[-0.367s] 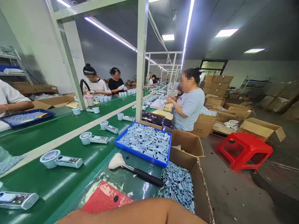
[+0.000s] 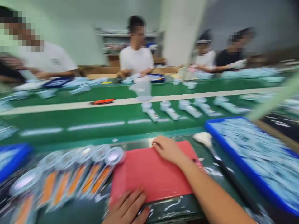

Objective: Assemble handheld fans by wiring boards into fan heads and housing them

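Observation:
My left hand [image 2: 130, 207] lies on the near left edge of a red mat [image 2: 149, 174], its fingers apart and holding nothing visible. Across the mat, my right hand [image 2: 167, 149] rests at the far edge with bent fingers. Blur and the hand's own back hide whether anything is between them. Left of the mat lies a row of several pale-blue parts [image 2: 87, 169] with round heads and orange strips along their handles. On the right lies a tool with a black handle [image 2: 238, 186] and a white wrapped head [image 2: 202, 138].
A blue tray [image 2: 233, 161] full of small light-blue pieces stands at right; another blue tray [image 2: 18, 158] is at left. Beyond runs a green conveyor belt [image 2: 93, 124] carrying several round-headed parts [image 2: 168, 110]. An orange-handled tool [image 2: 102, 101] lies there. Several co-workers [image 2: 136, 59] sit across.
The view has swung left, from the aisle and right-hand boxes to the bench in front. Both my hands now show on the red mat; before, only a forearm was visible.

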Action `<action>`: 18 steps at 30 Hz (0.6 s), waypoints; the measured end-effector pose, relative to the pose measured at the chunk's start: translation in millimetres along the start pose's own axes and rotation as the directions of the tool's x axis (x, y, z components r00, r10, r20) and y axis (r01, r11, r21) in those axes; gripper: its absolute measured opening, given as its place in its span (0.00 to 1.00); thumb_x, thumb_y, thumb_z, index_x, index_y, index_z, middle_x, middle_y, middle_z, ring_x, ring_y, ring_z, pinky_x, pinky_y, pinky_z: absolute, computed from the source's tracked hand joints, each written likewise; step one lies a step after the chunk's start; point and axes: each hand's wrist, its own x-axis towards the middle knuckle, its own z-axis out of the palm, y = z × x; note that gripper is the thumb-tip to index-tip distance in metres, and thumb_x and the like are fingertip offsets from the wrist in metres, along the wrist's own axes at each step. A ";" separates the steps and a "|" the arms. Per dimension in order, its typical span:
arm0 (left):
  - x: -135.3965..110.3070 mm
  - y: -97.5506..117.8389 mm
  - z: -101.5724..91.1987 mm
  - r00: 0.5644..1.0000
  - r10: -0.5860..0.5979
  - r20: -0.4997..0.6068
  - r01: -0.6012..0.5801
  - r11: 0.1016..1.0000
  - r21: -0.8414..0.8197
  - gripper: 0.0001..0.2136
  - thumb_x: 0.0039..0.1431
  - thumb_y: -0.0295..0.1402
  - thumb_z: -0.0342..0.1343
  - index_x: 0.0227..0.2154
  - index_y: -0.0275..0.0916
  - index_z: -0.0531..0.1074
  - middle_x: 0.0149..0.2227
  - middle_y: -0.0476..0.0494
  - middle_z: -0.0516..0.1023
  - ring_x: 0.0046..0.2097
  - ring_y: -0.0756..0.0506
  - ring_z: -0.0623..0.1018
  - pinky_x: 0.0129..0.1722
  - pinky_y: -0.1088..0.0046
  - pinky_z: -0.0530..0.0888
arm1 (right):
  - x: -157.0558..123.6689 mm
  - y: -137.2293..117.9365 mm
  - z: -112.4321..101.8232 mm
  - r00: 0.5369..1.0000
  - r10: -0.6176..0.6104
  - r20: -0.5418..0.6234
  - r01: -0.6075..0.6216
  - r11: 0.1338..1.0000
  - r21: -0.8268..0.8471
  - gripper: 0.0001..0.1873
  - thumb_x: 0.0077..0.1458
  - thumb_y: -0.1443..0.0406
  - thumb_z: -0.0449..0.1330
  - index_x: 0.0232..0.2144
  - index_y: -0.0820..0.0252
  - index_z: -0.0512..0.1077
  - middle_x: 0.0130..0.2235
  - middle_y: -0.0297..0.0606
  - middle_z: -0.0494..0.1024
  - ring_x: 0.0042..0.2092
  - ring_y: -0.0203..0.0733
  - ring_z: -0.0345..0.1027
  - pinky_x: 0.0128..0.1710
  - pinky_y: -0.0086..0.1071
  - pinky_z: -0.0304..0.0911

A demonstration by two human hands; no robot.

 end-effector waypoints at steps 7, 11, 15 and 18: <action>-2.9 24.0 -37.9 0.960 -0.182 0.212 0.223 0.955 -0.193 0.13 0.67 0.39 0.55 0.51 0.43 0.74 0.60 0.47 0.77 0.65 0.45 0.71 0.71 0.64 0.59 | 2.1 33.5 36.1 1.000 0.012 0.006 -0.012 0.999 0.041 0.18 0.64 0.57 0.49 0.41 0.52 0.79 0.46 0.40 0.82 0.44 0.50 0.78 0.37 0.39 0.71; -14.5 17.3 -58.1 0.984 -0.177 0.016 0.171 0.919 -0.355 0.10 0.66 0.37 0.57 0.48 0.42 0.73 0.53 0.43 0.82 0.59 0.46 0.77 0.65 0.69 0.67 | -0.6 43.1 34.2 1.000 0.003 0.007 -0.003 0.999 0.049 0.22 0.61 0.50 0.49 0.39 0.49 0.79 0.45 0.39 0.84 0.43 0.52 0.80 0.35 0.41 0.74; -62.5 -23.7 -114.9 0.762 -0.641 -0.097 0.632 0.767 -0.107 0.07 0.62 0.26 0.54 0.39 0.44 0.75 0.39 0.44 0.83 0.46 0.45 0.81 0.50 0.66 0.75 | 7.1 57.2 40.2 1.000 0.013 0.027 -0.014 0.999 0.053 0.25 0.58 0.44 0.49 0.40 0.47 0.80 0.45 0.38 0.84 0.43 0.57 0.80 0.35 0.45 0.77; -106.0 -69.4 -156.1 0.262 -0.936 -0.236 0.957 0.219 0.193 0.08 0.63 0.32 0.52 0.33 0.41 0.76 0.36 0.42 0.80 0.42 0.43 0.79 0.45 0.66 0.75 | 10.3 66.4 44.1 0.995 0.018 0.095 -0.023 0.999 0.047 0.27 0.58 0.42 0.47 0.42 0.46 0.80 0.47 0.38 0.84 0.42 0.56 0.81 0.34 0.46 0.78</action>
